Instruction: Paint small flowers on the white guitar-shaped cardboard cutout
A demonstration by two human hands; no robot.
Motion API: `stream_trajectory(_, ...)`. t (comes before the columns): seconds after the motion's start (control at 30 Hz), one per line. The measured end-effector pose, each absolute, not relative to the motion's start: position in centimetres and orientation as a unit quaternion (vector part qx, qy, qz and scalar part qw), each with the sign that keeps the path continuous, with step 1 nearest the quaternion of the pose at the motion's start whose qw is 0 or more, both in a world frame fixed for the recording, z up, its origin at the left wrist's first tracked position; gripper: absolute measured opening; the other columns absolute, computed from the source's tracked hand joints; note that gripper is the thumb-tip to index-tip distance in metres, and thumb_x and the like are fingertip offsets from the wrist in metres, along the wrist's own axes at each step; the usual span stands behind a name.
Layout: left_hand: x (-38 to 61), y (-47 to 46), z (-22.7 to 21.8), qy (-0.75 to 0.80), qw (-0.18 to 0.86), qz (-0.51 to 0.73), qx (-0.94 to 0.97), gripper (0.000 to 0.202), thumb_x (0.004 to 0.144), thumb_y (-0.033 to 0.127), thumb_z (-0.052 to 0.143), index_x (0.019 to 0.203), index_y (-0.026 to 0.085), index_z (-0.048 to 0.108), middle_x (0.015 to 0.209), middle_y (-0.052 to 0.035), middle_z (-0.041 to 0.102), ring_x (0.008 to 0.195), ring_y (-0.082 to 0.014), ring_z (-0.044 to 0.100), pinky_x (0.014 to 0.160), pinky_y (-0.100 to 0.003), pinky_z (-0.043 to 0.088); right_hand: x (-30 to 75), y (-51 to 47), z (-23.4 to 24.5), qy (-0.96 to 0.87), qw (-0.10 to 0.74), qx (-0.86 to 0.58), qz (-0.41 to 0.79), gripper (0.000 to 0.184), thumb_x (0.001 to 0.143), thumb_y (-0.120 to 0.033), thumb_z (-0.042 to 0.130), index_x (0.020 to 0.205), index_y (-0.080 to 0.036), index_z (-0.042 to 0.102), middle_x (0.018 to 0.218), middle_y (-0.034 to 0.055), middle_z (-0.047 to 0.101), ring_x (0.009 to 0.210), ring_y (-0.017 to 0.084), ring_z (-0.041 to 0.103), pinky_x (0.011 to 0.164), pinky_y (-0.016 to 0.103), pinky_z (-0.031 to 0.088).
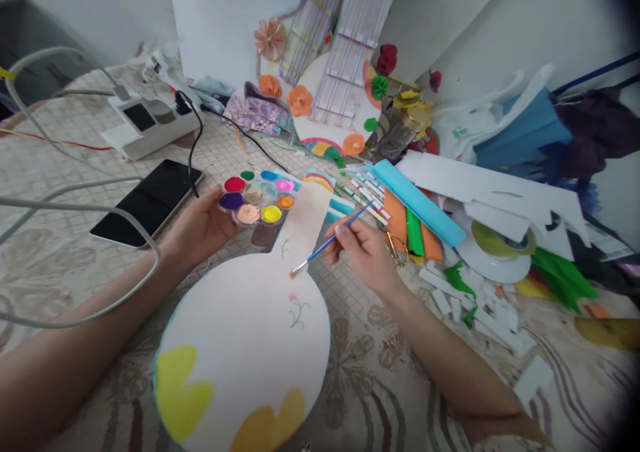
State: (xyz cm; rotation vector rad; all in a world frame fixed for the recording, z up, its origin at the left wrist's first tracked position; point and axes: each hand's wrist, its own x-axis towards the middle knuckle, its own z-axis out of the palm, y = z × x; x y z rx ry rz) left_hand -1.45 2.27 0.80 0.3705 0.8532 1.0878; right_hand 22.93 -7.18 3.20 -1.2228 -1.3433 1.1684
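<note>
My left hand holds a paint palette by its left side, its round wells filled with red, purple, peach, yellow, blue, pink and other colours. Between the fingers of my right hand is a thin blue paintbrush, slanting down to the left. Its tip, tinged orange-brown, is at the neck of a white guitar-shaped cutout; whether it touches cannot be made out. The cutout bears a small pink flower with green stems, green sprigs on the neck, and yellow and orange petals along the lower edge.
A black-screened phone and a white power strip with looping cables lie on the left. Scissors, a tape roll, paper scraps and a blue paper roll crowd the right. A decorated paper instrument stands behind.
</note>
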Motion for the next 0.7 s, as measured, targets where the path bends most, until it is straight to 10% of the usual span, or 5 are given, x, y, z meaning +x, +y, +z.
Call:
stream_trajectory(0.27,-1.4,2.3,0.9,0.4,0.752,0.496,0.168,0.04,0.1,0.022,0.032,0.128,0.006,0.056,0.093,-0.0096,0.077,0.084,-0.0198,0.072,0.074,-0.031,0.058,23.1,-7.6,3.8,-0.573,0.358,-0.459,0.577,0.031,0.092,-0.045,0.058,0.082,-0.016,0.061,0.06,-0.0025,0.063,0.046,0.009,0.063,0.045,0.019,0.053)
stream_trajectory(0.47,-1.4,2.2,0.9,0.394,0.752,0.498,0.177,0.037,0.1,0.022,0.034,0.123,0.007,0.059,0.096,-0.0103,0.077,0.087,-0.0199,0.072,0.076,-0.031,0.058,23.4,-7.3,4.1,-0.558,0.499,-0.515,0.418,0.027,0.093,-0.042,0.057,0.083,-0.017,0.061,0.063,-0.0025,0.064,0.049,0.008,0.063,0.048,0.019,0.054)
stream_trajectory(0.7,-1.4,2.2,1.0,0.394,0.751,0.5,0.176,0.036,0.1,0.022,0.034,0.119,0.008,0.061,0.092,-0.009,0.077,0.085,-0.0196,0.072,0.075,-0.031,0.059,23.3,-7.5,4.1,-0.581,0.373,-0.475,0.545,0.033,0.091,-0.047,0.059,0.081,-0.016,0.061,0.059,-0.0022,0.063,0.045,0.009,0.062,0.044,0.019,0.054)
